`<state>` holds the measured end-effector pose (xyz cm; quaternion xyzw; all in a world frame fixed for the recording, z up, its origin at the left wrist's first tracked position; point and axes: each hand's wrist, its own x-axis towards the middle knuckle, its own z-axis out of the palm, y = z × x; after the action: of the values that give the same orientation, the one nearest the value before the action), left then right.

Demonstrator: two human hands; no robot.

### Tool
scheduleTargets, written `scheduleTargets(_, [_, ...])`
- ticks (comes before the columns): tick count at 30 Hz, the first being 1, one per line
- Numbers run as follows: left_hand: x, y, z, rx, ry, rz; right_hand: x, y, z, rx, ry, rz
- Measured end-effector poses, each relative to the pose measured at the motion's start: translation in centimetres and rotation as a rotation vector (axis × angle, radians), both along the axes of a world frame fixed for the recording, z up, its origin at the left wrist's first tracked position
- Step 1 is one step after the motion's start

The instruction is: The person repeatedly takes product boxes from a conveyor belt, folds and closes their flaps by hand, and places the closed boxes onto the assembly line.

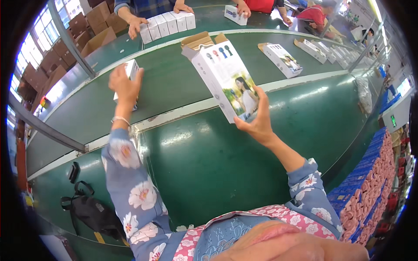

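My right hand (261,119) grips the lower end of a white printed carton (224,74) and holds it tilted above the belt's near edge. The carton bears pictures of a person and small handheld devices; its cardboard flaps stand open at the far end. Out to the left, my left hand (125,87) is closed over a smaller white box (132,69) on the green conveyor belt (167,87). That hand covers much of the box, and some of its fingers are hidden.
More open-flapped cartons (282,60) lie along the belt to the right. Across it, a co-worker's hands (138,27) touch a row of white boxes (167,26); another hand holds a white box (235,15). A black bag (96,213) lies at near left; blue crates (357,191) with pink parts stand at right.
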<state>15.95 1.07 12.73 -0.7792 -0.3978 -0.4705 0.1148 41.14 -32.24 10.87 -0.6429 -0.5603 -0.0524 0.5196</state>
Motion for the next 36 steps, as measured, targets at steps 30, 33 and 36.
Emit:
scheduleTargets(30, [7.9, -34.6, -3.3, -0.461, -0.371, -0.937, 0.0, -11.5, 3.3, -0.026, 0.935, 0.885])
scheduleTargets(33, [8.4, -36.4, -4.4, -0.560, -0.659, -0.992, 0.2, -10.9, 3.0, -0.003, 0.592, 0.932])
scheduleTargets(36, [8.7, -36.4, -5.9, -0.451, -0.787, -1.041, 2.2, -10.7, 3.7, -0.197, 0.352, 1.067])
